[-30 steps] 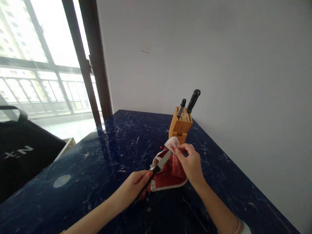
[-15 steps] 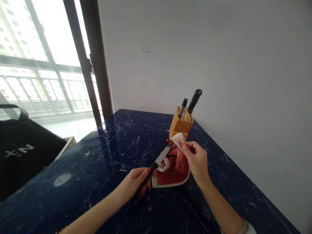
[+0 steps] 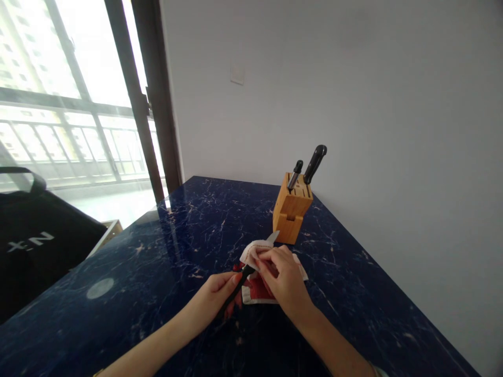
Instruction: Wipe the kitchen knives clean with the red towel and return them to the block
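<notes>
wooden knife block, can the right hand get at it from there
Probably yes: the right hand is gripping the red-and-white cloth right in front of the wooden knife block, with nothing between them. It would have to let go first; the kitchen knife in the left hand points beside the block.

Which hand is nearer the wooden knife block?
Right. The right hand, on the red cloth, is in front of the wooden knife block; the left hand, holding a black-handled knife, is farther away to its front left.
</notes>
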`<state>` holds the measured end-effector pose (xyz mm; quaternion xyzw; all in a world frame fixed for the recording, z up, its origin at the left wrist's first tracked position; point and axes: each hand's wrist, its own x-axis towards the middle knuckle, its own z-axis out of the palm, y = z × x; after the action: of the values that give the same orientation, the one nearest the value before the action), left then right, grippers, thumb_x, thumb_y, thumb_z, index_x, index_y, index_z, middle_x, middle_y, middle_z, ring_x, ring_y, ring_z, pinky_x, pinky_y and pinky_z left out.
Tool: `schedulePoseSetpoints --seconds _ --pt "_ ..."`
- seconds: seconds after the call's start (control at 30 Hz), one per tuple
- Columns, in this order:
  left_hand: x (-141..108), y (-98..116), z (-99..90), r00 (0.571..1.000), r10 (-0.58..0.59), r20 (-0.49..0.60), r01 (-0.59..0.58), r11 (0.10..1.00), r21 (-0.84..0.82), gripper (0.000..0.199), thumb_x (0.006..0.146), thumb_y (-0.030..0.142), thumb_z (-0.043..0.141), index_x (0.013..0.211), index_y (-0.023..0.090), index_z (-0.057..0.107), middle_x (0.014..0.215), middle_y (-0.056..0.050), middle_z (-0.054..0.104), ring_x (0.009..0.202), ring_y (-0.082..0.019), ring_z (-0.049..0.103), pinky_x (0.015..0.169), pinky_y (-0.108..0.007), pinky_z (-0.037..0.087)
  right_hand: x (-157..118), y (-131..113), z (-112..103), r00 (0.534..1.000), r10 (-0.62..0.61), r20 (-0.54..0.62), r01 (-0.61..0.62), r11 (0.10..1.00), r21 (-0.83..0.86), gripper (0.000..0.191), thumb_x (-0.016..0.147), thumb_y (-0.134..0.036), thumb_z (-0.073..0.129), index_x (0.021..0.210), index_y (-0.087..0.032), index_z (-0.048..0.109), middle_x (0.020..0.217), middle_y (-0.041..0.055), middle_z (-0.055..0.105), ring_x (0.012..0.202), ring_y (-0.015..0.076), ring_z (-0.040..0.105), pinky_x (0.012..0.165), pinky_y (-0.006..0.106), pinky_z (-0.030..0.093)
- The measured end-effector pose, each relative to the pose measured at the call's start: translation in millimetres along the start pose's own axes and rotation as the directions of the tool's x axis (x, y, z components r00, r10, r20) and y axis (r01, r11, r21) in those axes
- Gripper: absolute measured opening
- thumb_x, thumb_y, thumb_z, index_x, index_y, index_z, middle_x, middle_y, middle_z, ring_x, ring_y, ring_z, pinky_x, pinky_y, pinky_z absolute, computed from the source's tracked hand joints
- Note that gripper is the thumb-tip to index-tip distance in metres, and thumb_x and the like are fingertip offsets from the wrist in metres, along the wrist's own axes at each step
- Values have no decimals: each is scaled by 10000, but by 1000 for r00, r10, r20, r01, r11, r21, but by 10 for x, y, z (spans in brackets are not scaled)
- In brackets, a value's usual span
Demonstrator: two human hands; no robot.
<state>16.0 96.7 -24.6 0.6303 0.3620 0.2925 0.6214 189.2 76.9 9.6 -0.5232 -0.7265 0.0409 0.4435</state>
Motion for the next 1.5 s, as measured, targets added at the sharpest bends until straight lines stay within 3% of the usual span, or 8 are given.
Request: schedulePoseSetpoints --seconds 0.13,0.33,0.5,0.73,0.93,1.03,1.23,1.5 --pt "-17 14 16 1000 -6 -11 5 1000 -8 481 773 574 402 732 123 563 549 15 522 373 -45 390 361 -162 310 26 106 -62 992 90 -90 -93 995 -34 60 781 -189 525 744 -206 569 746 28 575 761 178 496 701 317 406" --pt "-30 39 5 1000 25 -17 -24 1000 10 444 801 530 398 719 124 558 555 16 527 387 -42 400 369 -152 309 -8 -34 5 1000 19 21 -20 998 52 99 749 -114 544 721 -208 562 785 1 606 802 155 511 727 285 409" --pt "-31 35 23 1000 5 2 -5 1000 8 457 798 542 390 701 126 554 532 21 519 363 -41 385 357 -156 291 -8 -55 12 997 71 -19 -70 996 59 73 765 -172 542 727 -213 588 758 5 607 770 153 529 691 278 423" --pt "-22 55 36 999 18 -52 -19 1000 -23 459 792 544 402 735 121 570 513 25 494 384 -48 371 374 -160 290 -29 -65 37 994 98 43 -103 987 125 62 761 -182 546 724 -210 587 762 13 595 775 160 540 685 284 445" --pt "-3 43 0 996 32 -77 -32 999 6 448 806 524 396 761 118 578 545 22 502 397 -43 360 380 -161 271 -19 -82 30 998 59 32 -63 990 126 67 775 -190 543 725 -213 581 771 8 607 785 161 534 710 297 434" --pt "-18 61 19 999 47 -28 -45 997 59 447 812 519 386 679 123 543 526 26 492 387 -41 365 381 -160 278 3 -20 0 996 84 -2 -84 993 82 63 779 -203 543 727 -208 579 764 11 598 776 162 527 702 297 431" --pt "-59 81 42 999 33 -11 -32 998 55 449 808 537 373 816 126 555 588 14 524 397 -46 389 375 -157 300 56 195 -105 975 96 -201 -92 995 26 112 794 -287 527 744 -200 575 747 30 566 745 169 526 661 296 442" --pt "-62 95 43 999 27 38 -30 995 93 442 809 535 370 673 141 517 537 28 512 380 -44 395 368 -150 294 77 286 -151 981 59 -186 -67 997 -37 96 791 -276 525 753 -201 570 742 31 567 738 176 512 681 318 429"
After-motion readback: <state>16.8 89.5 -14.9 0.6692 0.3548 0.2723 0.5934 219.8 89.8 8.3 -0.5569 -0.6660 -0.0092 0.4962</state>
